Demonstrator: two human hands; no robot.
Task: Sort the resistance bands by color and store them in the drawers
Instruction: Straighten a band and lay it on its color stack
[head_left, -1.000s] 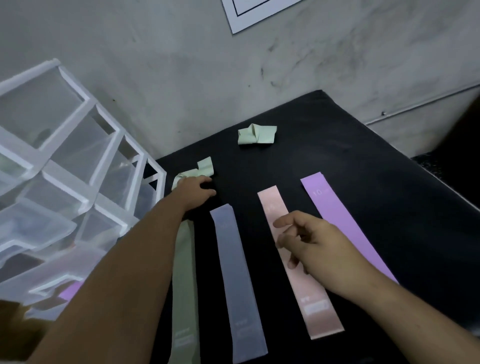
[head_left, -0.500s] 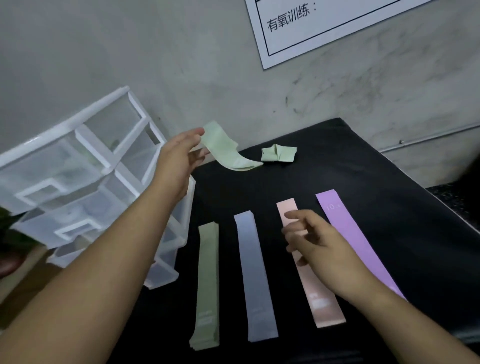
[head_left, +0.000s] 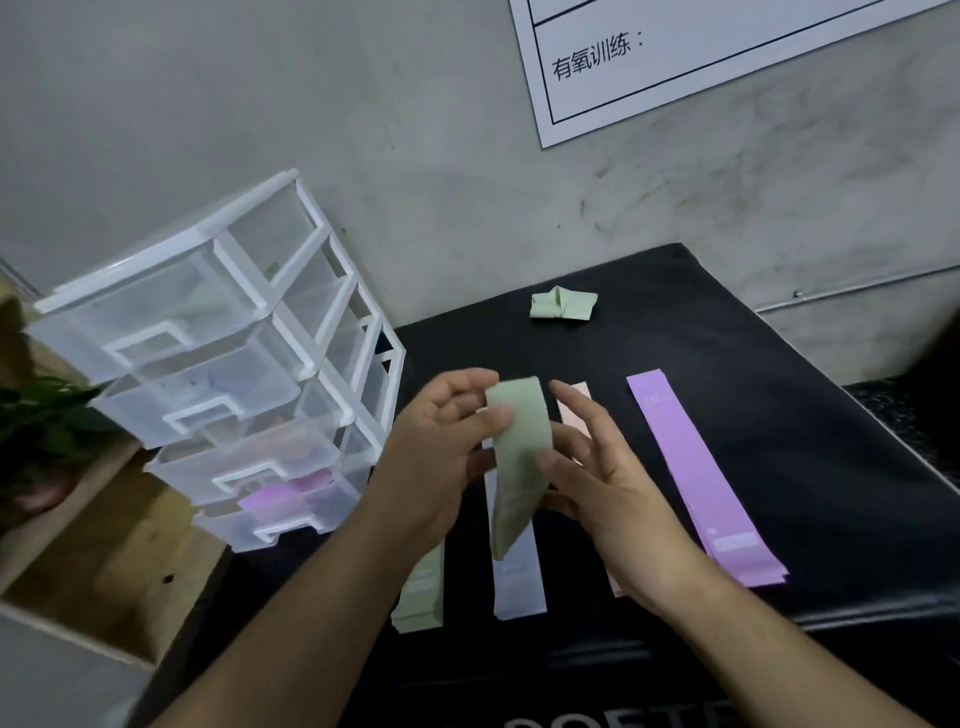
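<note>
Both hands meet over the black table (head_left: 779, 415). One, the left hand (head_left: 441, 452), pinches a green band (head_left: 519, 467); the right hand (head_left: 602, 483) is spread wide, its thumb touching the band. At 9 o'clock stands the clear drawer tower (head_left: 208, 364). At 3 o'clock lies a purple band (head_left: 696, 467), at 12 o'clock a folded green band (head_left: 563, 305).
</note>
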